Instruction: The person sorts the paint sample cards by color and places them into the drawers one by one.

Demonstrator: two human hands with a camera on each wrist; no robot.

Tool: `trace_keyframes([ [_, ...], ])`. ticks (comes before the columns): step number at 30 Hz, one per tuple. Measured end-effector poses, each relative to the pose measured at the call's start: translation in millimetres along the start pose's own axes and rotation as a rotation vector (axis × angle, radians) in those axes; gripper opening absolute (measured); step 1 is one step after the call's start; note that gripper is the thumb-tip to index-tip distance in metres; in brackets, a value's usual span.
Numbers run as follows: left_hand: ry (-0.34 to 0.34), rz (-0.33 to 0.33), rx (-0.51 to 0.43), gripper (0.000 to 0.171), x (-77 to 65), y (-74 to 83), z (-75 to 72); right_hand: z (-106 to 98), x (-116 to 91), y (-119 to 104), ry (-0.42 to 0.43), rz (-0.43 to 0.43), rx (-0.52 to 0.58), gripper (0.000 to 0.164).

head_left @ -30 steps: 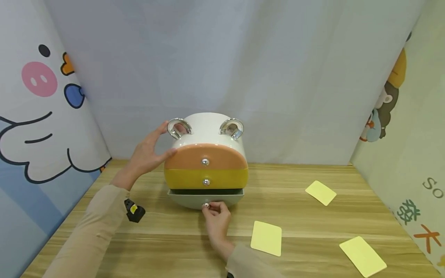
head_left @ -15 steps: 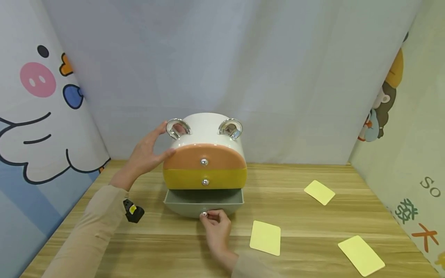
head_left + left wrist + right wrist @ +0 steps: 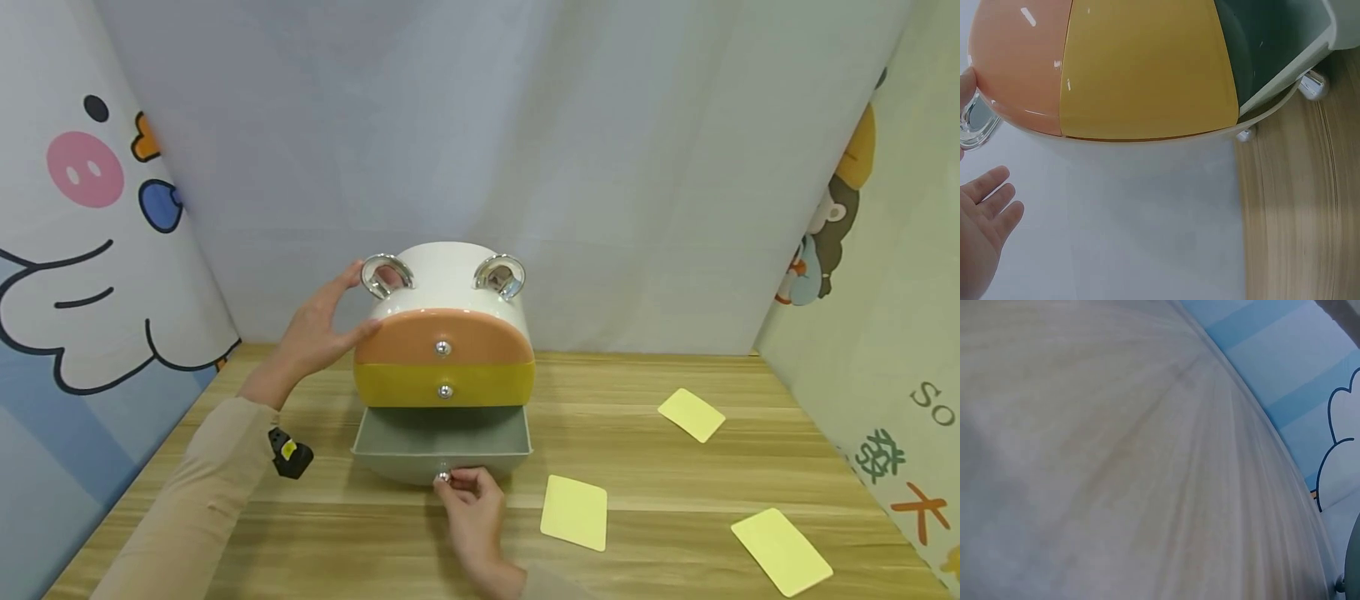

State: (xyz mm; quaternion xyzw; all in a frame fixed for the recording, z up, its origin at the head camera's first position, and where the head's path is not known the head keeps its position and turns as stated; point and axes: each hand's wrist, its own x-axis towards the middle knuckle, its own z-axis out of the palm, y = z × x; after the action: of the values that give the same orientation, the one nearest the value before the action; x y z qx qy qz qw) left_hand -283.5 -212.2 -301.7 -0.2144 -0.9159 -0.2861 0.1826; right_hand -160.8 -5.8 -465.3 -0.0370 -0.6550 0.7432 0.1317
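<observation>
Beyond our right hand (image 3: 474, 517), the wood-grained tabletop (image 3: 652, 492) runs rightward past three yellow cards (image 3: 573, 512) to a printed side panel (image 3: 862, 358), and its back edge meets a pale curtain (image 3: 637, 208) farther off than both hands. Just right of our left hand (image 3: 311, 333), its fingers extended, stands the small drawer chest (image 3: 450, 358), touched by that thumb, and with our right we pinch the round metallic knob (image 3: 443, 476) of its pulled-out grey-green bottom drawer (image 3: 390, 468). We see a glossy white rounded top (image 3: 442, 279), silver ring-shaped ears (image 3: 497, 261), and closed orange and yellow drawers (image 3: 405, 386).
</observation>
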Motion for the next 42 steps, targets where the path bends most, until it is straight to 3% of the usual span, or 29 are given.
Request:
trace_keyframes([
  [5, -0.003, -0.004, 0.007, 0.081, 0.3, 0.7, -0.7, -2.5, -5.0, 0.7, -0.018, 0.024, 0.017, 0.016],
  [14, -0.004, -0.005, 0.004, 0.082, 1.3, -0.6, -1.0, -4.3, -10.0, -3.2, -0.104, -0.09, 0.044, 0.005],
  [22, 0.001, -0.007, 0.002, 0.081, 0.4, -0.6, -1.2, -15.1, -4.7, -10.7, -0.168, -0.023, 0.066, 0.006],
  [26, -0.008, -0.01, -0.004, 0.081, 0.3, 0.9, -1.6, -26.7, 2.2, -25.0, -0.266, 0.054, 0.008, 0.014],
  [31, -0.001, -0.008, -0.002, 0.081, -0.5, 1.2, -1.9, -44.5, 9.0, -53.4, -0.415, 0.073, -0.129, 0.019],
  [35, 0.004, -0.003, -0.009, 0.081, -0.1, 1.4, -1.8, -62.3, 15.0, -76.4, -0.499, 0.008, -0.277, 0.02],
  [42, 0.006, -0.003, -0.011, 0.081, 0.7, 0.1, 0.2, -108.1, 36.8, -67.8, -0.505, -0.167, -0.479, 0.023],
])
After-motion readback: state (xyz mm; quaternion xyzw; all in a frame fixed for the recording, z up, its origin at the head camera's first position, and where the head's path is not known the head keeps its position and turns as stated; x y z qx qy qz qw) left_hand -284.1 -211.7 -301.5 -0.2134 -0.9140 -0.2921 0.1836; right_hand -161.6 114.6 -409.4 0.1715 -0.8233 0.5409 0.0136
